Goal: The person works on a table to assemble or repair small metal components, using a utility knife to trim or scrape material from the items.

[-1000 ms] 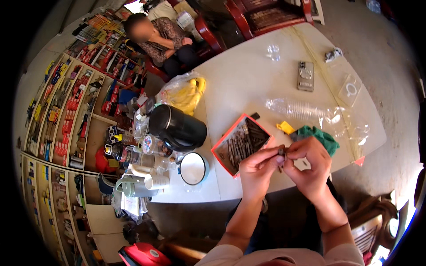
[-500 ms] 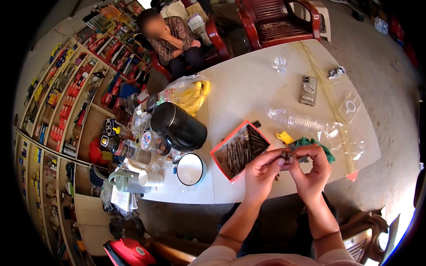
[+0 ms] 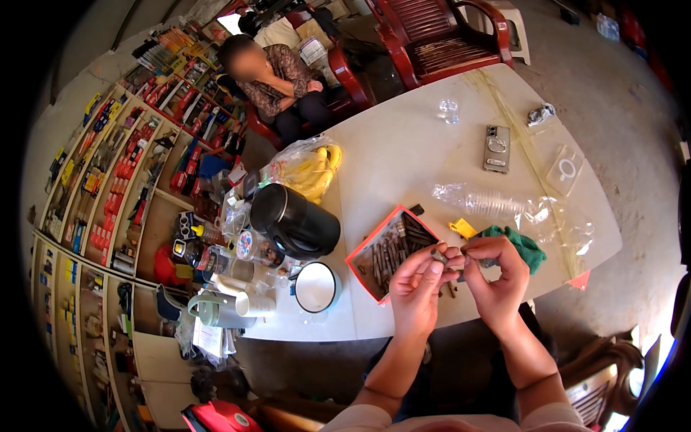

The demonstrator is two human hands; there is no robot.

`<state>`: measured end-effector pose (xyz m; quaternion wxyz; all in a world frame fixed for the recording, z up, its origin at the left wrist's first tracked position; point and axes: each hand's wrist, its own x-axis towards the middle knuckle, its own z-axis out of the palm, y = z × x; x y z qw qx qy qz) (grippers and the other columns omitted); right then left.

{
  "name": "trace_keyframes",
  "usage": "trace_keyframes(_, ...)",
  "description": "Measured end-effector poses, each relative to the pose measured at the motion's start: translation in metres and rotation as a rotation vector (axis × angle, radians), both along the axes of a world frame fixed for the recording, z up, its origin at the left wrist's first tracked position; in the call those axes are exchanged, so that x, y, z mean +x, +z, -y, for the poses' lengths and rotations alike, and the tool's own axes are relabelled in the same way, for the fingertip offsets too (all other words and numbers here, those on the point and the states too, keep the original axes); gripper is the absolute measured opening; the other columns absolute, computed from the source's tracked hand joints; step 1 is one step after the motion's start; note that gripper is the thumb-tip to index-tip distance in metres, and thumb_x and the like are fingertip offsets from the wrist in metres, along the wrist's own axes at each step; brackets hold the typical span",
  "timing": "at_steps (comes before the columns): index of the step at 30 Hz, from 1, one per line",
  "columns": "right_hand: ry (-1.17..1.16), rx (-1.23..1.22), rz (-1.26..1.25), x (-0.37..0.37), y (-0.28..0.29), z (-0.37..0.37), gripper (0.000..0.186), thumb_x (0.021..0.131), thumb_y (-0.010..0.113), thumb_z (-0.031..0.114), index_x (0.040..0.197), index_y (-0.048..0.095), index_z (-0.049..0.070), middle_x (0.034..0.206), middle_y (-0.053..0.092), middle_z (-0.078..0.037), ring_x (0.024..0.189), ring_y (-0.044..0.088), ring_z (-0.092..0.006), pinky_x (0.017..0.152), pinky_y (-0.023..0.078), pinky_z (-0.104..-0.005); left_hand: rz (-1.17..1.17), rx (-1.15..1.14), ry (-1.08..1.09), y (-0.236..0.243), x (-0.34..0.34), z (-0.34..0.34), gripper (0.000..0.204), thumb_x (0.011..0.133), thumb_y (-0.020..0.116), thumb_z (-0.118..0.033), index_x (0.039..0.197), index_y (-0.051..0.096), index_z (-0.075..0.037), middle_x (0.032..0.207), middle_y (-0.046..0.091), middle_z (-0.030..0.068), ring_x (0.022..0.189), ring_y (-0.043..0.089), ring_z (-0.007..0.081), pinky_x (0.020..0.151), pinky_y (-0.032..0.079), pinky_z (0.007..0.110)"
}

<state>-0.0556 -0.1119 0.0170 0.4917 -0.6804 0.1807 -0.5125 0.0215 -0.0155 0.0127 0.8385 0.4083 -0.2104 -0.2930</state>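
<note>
My left hand pinches a small brownish metal piece between thumb and fingertips, just over the right side of a red-rimmed cardboard box of dark, rod-like metal pieces. My right hand is closed in a pinch beside it, holding another small dark bit, too small to name. Behind my right hand lie a crumpled green cloth and a small yellow object. A few loose pieces sit on the table below the hands, partly hidden.
Left: black kettle, white mug, bagged bananas, cups and jars. Right: phone, glass, clear plastic packaging. A seated person is across the table; an empty red chair stands beside them; crowded shelves line the left.
My two hands' fingertips have drawn slightly apart, with the piece in my left hand now showing separately. The view has shifted slightly. The other person stays seated in the same pose.
</note>
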Motion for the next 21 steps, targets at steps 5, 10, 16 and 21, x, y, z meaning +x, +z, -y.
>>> trace_keyframes(5, 0.168, 0.338, 0.055, -0.001, -0.003, -0.008, 0.01, 0.077, 0.065, -0.005, 0.085, 0.06, -0.001, 0.087, 0.066, -0.008, 0.08, 0.063, -0.0133, 0.073, 0.05, -0.0255, -0.075, -0.047, 0.082, -0.007, -0.003, 0.004, 0.025, 0.091, 0.057, -0.005, 0.115, 0.057, 0.003, 0.107, 0.064, 0.016, 0.092, 0.066, 0.0223, 0.08, 0.055, 0.03)
trace_keyframes(10, 0.248, 0.433, 0.094, 0.0, -0.003, -0.008, 0.009, 0.081, 0.063, -0.005, 0.088, 0.06, -0.001, 0.09, 0.065, -0.007, 0.083, 0.063, -0.0111, 0.075, 0.051, -0.0244, -0.034, -0.035, 0.154, -0.007, -0.004, 0.009, 0.025, 0.09, 0.058, -0.006, 0.114, 0.057, 0.002, 0.107, 0.063, 0.0159, 0.087, 0.065, 0.0193, 0.08, 0.055, 0.029)
trace_keyframes(16, 0.283, 0.478, 0.142, 0.0, 0.0, -0.001, 0.012, 0.081, 0.063, -0.007, 0.088, 0.057, 0.0, 0.091, 0.061, -0.006, 0.084, 0.059, -0.0109, 0.076, 0.048, -0.0243, -0.009, -0.05, 0.167, -0.006, -0.004, 0.014, 0.026, 0.09, 0.059, -0.007, 0.115, 0.057, 0.002, 0.109, 0.062, 0.0151, 0.087, 0.062, 0.018, 0.078, 0.052, 0.028)
trace_keyframes(21, 0.191, 0.414, 0.152, 0.002, -0.011, 0.004, 0.012, 0.081, 0.063, -0.006, 0.09, 0.058, -0.001, 0.09, 0.062, -0.006, 0.08, 0.06, -0.009, 0.071, 0.05, -0.0224, -0.091, -0.022, 0.028, -0.019, 0.0, 0.015, 0.029, 0.094, 0.054, -0.009, 0.12, 0.054, 0.003, 0.112, 0.061, 0.0139, 0.089, 0.063, 0.0185, 0.074, 0.052, 0.027)
